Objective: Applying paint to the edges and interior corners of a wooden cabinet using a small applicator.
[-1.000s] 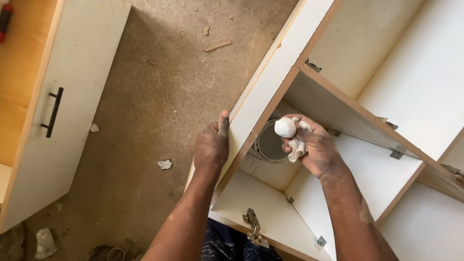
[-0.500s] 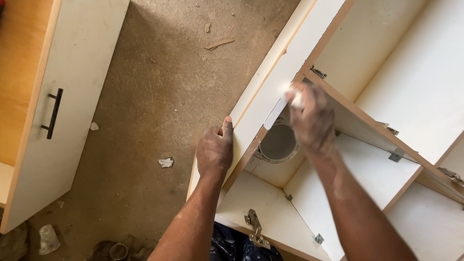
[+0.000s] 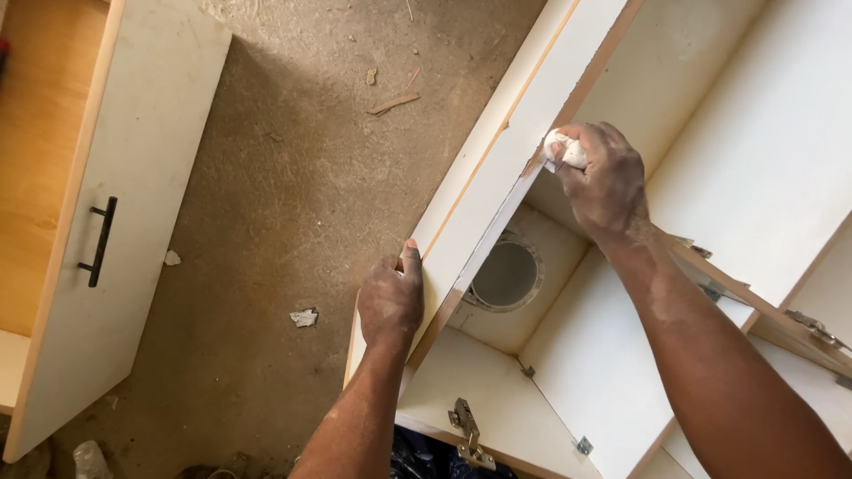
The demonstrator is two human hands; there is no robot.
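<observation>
A white cabinet (image 3: pixel 497 191) with inner shelves lies open below me. My left hand (image 3: pixel 390 302) grips the outer edge of its side panel, thumb over the rim. My right hand (image 3: pixel 599 177) is closed on a small white wad of cloth (image 3: pixel 564 153) and presses it against the inner edge of that same panel, near its brown raw edge. A round hole (image 3: pixel 506 275) is cut in the white board between my two hands. Both hands are dusted with white.
A white door with a black bar handle (image 3: pixel 98 241) lies at the left beside a wooden panel (image 3: pixel 40 160). The dusty brown floor (image 3: pixel 266 204) carries wood chips and paper scraps. Metal hinges (image 3: pixel 466 430) and brackets sit on the cabinet's boards.
My right hand has carried the white wad up and away along the panel edge, from near the round hole to higher on the panel. My left hand keeps its grip on the panel.
</observation>
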